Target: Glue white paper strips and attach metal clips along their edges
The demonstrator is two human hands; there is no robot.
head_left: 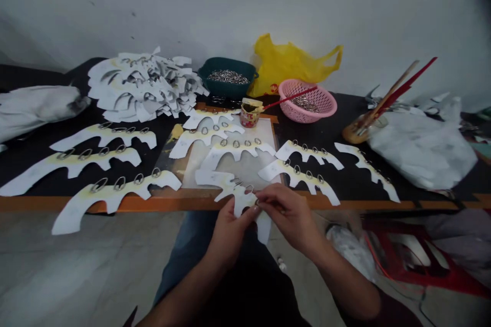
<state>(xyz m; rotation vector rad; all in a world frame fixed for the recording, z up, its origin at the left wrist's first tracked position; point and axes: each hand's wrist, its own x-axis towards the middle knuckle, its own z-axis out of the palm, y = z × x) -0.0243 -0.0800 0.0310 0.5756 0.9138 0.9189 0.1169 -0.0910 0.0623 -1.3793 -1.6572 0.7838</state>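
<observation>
Just past the table's front edge, my left hand (231, 230) grips a white curved cut-out piece (215, 179) with scalloped tabs, thumb on top. Metal rings stand along the yellowish band of this piece. My right hand (286, 209) is closed in a pinch at the piece's right part, at a metal ring (257, 203) that the fingertips mostly hide. Similar white pieces with rings lie around: several at left, such as a long white piece (80, 202), others behind the hands and at right, like a white piece (307, 179).
A heap of white pieces (141, 87) stands at back left. Behind are a dark green basin (207, 69) of metal parts, a glue pot (249, 116) with a red stick, a pink basket (322, 107) and a yellow bag (295, 64). A brush jar (355, 133) and white bag (422, 148) sit right.
</observation>
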